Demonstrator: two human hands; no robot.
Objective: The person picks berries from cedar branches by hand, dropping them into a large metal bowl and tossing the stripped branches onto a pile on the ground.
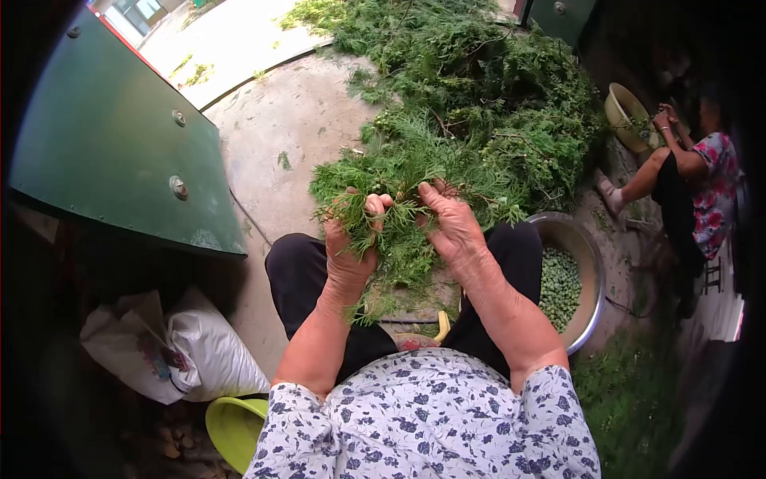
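Observation:
Both my hands are raised in front of my knees with a leafy green conifer branch [399,172] between them. My left hand [351,231] is closed around the sprigs on its left side, with the fingers partly covered by foliage. On the other side, my right hand [451,219] pinches at the sprigs with thumb and forefinger; what lies right between the fingertips is too small to make out. Beside my right knee stands a metal basin [593,275] holding many small green cones [558,287].
A large heap of cut conifer branches [479,80] lies ahead. Another person [706,176] sits at the right by a yellowish basin [618,108]. At left are a green metal door [120,152], white sacks [215,343] and a lime-green basin [231,427].

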